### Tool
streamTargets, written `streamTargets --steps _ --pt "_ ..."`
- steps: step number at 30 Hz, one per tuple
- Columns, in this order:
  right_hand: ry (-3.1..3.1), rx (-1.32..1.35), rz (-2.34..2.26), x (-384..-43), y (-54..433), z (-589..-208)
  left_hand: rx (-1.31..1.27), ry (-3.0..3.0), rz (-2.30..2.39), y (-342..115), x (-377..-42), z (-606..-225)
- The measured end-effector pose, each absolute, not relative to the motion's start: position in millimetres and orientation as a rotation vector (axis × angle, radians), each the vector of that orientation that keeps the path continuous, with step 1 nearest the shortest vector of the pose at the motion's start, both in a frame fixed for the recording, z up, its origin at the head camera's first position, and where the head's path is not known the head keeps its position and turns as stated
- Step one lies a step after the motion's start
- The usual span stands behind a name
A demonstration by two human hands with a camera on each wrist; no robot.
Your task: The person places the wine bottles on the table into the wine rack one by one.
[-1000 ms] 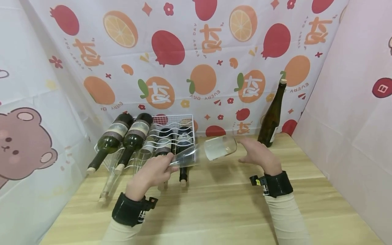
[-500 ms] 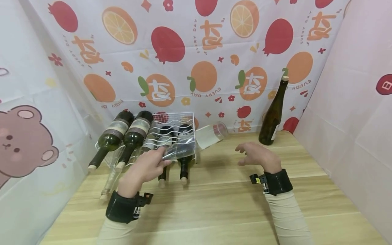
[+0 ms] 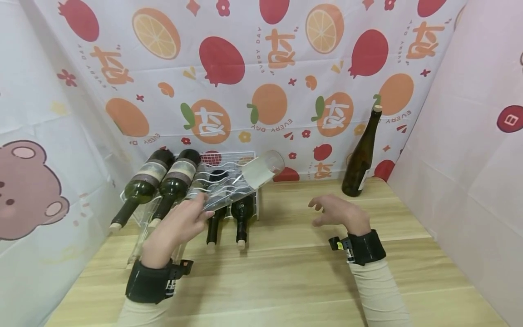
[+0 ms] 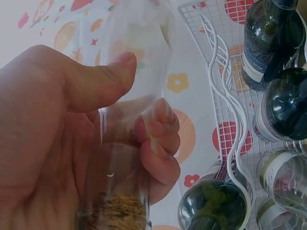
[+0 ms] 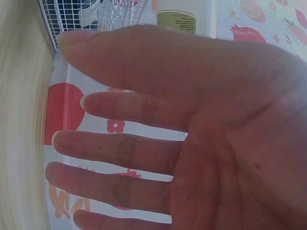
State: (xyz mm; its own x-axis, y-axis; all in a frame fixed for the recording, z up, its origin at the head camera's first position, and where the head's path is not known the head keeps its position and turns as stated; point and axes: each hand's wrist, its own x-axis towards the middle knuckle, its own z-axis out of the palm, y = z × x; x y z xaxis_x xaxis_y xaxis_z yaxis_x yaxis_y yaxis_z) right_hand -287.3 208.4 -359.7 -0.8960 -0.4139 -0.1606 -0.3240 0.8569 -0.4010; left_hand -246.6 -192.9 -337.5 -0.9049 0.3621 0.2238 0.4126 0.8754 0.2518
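Observation:
My left hand [image 3: 178, 227] grips a clear glass wine bottle [image 3: 261, 170] by its neck, thumb on one side and fingers curled round the other. The bottle tilts, its base up and to the right, overlapping the right end of the white wire wine rack [image 3: 256, 206]. In the left wrist view a cork [image 4: 117, 212] shows inside the clear neck. My right hand [image 3: 341, 212] is off to the right above the table and holds nothing. Its fingers are spread and relaxed in the right wrist view, and the clear bottle's label [image 5: 176, 21] shows behind the thumb.
Two dark wine bottles, a left one [image 3: 143, 181] and its neighbour [image 3: 180, 177], lie on the rack's top tier. More bottles, one dark [image 3: 242, 213], lie below, necks forward. A tall brown-green bottle [image 3: 361, 159] stands at the back right near the patterned curtain [image 3: 269, 54].
My left hand has moved left and slightly back with the clear bottle, bringing its body over the rack's right end. The right hand has let go of the bottle's base area and stays nearly in place.

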Motion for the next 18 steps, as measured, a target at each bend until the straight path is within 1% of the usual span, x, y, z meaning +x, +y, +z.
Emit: streamTargets --steps 13,18 --pt "2.774 -0.582 -0.543 -288.1 206.2 -362.0 -0.567 -2.792 -0.361 -200.9 -244.2 -335.9" --pt "2.767 -0.564 -0.558 -288.0 207.1 -360.8 -0.471 -2.807 -0.345 -198.2 -244.6 -335.2"
